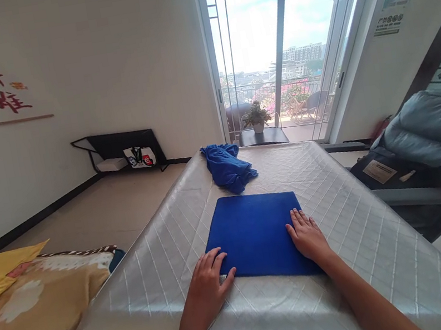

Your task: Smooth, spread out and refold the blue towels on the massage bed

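Observation:
A blue cloth (260, 234), folded into a flat, smooth rectangle, lies on the silver quilted table cover (355, 238). At its near left corner rests my left hand (211, 273), fingers spread and touching the edge. My right hand (305, 232) lies flat along the cloth's right edge with fingers stretched forward. Neither hand grips anything. Just beyond the folded cloth sits a second blue cloth (227, 166), crumpled in a loose heap near the far left corner of the table.
A grey armchair (437, 145) stands to the right with a brown packet (379, 171) on it. A patterned blanket (30, 315) and yellow cushion (2, 274) lie at the left. A potted plant (257, 116) stands beyond the table, before the sliding glass door (283, 36).

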Available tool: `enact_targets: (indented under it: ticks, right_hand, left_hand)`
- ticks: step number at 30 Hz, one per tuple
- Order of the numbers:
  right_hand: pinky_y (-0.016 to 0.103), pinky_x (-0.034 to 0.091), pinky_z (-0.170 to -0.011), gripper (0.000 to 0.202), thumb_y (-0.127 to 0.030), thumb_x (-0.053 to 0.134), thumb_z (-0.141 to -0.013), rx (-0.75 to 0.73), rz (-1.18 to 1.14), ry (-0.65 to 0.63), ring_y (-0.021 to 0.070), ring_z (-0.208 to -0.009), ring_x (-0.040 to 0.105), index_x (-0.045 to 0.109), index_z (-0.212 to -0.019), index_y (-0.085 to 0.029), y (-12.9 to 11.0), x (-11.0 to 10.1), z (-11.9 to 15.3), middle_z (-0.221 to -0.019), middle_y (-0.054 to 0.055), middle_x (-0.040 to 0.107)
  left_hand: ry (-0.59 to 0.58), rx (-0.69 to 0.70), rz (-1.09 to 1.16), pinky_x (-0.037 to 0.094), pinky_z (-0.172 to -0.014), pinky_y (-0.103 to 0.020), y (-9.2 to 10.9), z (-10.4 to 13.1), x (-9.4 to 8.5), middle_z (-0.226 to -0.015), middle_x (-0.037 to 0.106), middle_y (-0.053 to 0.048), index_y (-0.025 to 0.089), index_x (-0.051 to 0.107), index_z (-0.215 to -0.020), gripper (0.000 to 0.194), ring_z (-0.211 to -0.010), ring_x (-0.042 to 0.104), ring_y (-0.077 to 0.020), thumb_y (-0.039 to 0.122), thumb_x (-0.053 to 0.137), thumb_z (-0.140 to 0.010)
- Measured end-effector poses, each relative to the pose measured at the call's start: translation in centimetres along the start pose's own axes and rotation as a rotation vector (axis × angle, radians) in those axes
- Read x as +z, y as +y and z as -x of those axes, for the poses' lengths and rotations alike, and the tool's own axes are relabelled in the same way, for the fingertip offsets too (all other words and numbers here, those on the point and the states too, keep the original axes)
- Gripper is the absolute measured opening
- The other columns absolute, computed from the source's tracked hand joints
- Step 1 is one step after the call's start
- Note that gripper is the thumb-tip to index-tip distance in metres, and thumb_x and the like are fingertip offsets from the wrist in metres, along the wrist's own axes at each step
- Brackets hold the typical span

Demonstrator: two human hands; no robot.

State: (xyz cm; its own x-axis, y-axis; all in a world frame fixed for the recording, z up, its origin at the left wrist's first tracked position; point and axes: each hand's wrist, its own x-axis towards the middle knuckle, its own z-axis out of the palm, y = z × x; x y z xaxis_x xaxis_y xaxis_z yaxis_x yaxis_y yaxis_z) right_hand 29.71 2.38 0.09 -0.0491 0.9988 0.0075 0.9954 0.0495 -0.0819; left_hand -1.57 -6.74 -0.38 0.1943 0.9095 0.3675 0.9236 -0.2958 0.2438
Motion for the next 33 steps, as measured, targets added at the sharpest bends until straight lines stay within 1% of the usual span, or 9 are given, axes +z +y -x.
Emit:
enact_targets:
  ticks: [5,9,13,18,21,23,26,28,33]
  right_hand:
    - [0.042,0.01,-0.122,0.065,-0.043,0.018,-0.102,0.005,-0.032,0.0,0.0223,-0.151,0.013,0.02,-0.156,-0.008,0.0,0.0,0.0,-0.163,0.007,0.017]
    - [0.042,0.01,-0.122,0.064,-0.042,0.019,-0.101,0.003,-0.048,0.009,0.0222,-0.151,0.013,0.021,-0.156,-0.008,0.1,0.0,0.0,-0.163,0.007,0.018]
    - [0.042,0.009,-0.122,0.064,-0.043,0.019,-0.101,0.004,-0.065,0.02,0.0218,-0.151,0.014,0.022,-0.156,-0.009,0.1,0.1,0.0,-0.163,0.007,0.019]
    - [0.041,0.009,-0.121,0.064,-0.042,0.019,-0.101,0.008,-0.065,0.039,0.0214,-0.15,0.014,0.023,-0.156,-0.009,0.0,0.0,0.0,-0.163,0.007,0.021]
    - [0.041,0.01,-0.121,0.064,-0.041,0.02,-0.101,0.0,-0.048,0.045,0.0213,-0.15,0.015,0.023,-0.155,-0.008,0.0,-0.1,0.2,-0.162,0.008,0.021]
    - [0.04,0.011,-0.121,0.063,-0.039,0.02,-0.101,-0.015,-0.026,0.037,0.0212,-0.15,0.014,0.023,-0.155,-0.008,0.1,-0.2,0.3,-0.163,0.008,0.02]
    - [0.04,0.011,-0.121,0.062,-0.038,0.02,-0.101,-0.023,-0.008,0.025,0.021,-0.15,0.014,0.024,-0.156,-0.009,0.1,-0.2,0.3,-0.163,0.007,0.019]
    - [0.04,0.011,-0.121,0.062,-0.039,0.02,-0.101,-0.01,-0.024,0.025,0.0209,-0.15,0.014,0.024,-0.156,-0.01,0.1,-0.2,0.3,-0.163,0.007,0.019]
    - [0.041,0.01,-0.122,0.064,-0.041,0.018,-0.101,0.012,-0.062,0.029,0.0206,-0.15,0.014,0.022,-0.156,-0.009,-0.1,-0.3,0.2,-0.163,0.006,0.019]
  left_hand:
    - [0.01,0.045,0.004,0.052,-0.088,-0.044,0.7,0.1,-0.9,-0.105,0.065,-0.007,0.021,0.065,-0.099,0.025,-0.096,0.063,-0.0248,0.04,0.049,-0.097]
    - [-0.08,0.079,-0.085,0.049,-0.074,-0.038,1.1,-0.2,-1.4,-0.08,0.062,-0.003,0.02,0.061,-0.08,0.029,-0.076,0.06,-0.0213,0.032,0.043,-0.1]
    - [-0.118,0.118,-0.165,0.045,-0.067,-0.034,2.8,-1.6,-2.2,-0.072,0.061,-0.003,0.02,0.058,-0.071,0.034,-0.069,0.058,-0.0196,0.027,0.042,-0.101]
    - [-0.147,0.346,-0.021,0.047,-0.079,-0.034,8.1,-6.1,-1.8,-0.09,0.067,-0.004,0.021,0.063,-0.09,0.023,-0.085,0.063,-0.0201,0.033,0.047,-0.1]
    - [-0.163,0.488,0.078,0.044,-0.099,-0.036,10.7,-9.3,0.9,-0.119,0.067,-0.008,0.021,0.062,-0.116,0.034,-0.113,0.06,-0.022,0.046,0.044,-0.101]
    - [-0.164,0.526,0.096,0.034,-0.112,-0.038,11.4,-10.8,3.3,-0.141,0.056,-0.01,0.019,0.052,-0.136,0.05,-0.134,0.046,-0.0227,0.053,0.036,-0.102]
    - [-0.212,0.495,0.089,0.022,-0.12,-0.041,11.1,-11.6,6.1,-0.155,0.039,-0.01,0.018,0.037,-0.15,0.064,-0.146,0.029,-0.0214,0.058,0.022,-0.103]
    - [-0.249,0.437,0.078,0.019,-0.121,-0.042,10.0,-11.4,6.7,-0.158,0.033,-0.009,0.018,0.033,-0.153,0.067,-0.148,0.024,-0.0214,0.059,0.018,-0.103]
    - [-0.303,0.266,0.016,0.017,-0.121,-0.044,4.8,-9.6,4.8,-0.161,0.026,-0.008,0.019,0.028,-0.155,0.07,-0.149,0.019,-0.023,0.062,0.019,-0.101]
